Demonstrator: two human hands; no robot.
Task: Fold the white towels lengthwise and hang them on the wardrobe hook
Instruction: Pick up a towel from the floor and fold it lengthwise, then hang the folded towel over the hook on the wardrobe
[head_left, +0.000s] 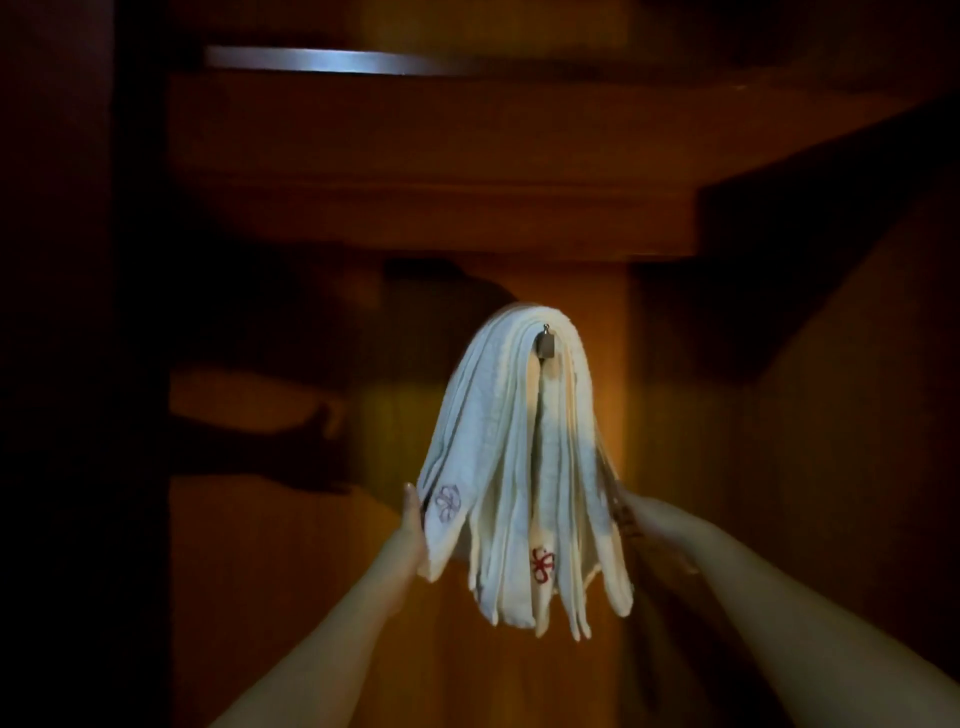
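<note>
Several white towels (498, 441), folded into long strips, hang draped over a small metal wardrobe hook (545, 344) on the wooden back panel. One strip shows a purple flower emblem, another a red one. My left hand (413, 525) lies with straight fingers against the left side of the hanging bundle. My right hand (641, 519) is at the bundle's right side, blurred and partly hidden behind the towels; its fingers cannot be made out.
A wooden shelf (431, 208) juts out above the hook, with a metal rail (332, 60) higher up. A dark wardrobe side wall (78, 364) stands at the left and a wooden panel (805, 364) at the right. The light is dim.
</note>
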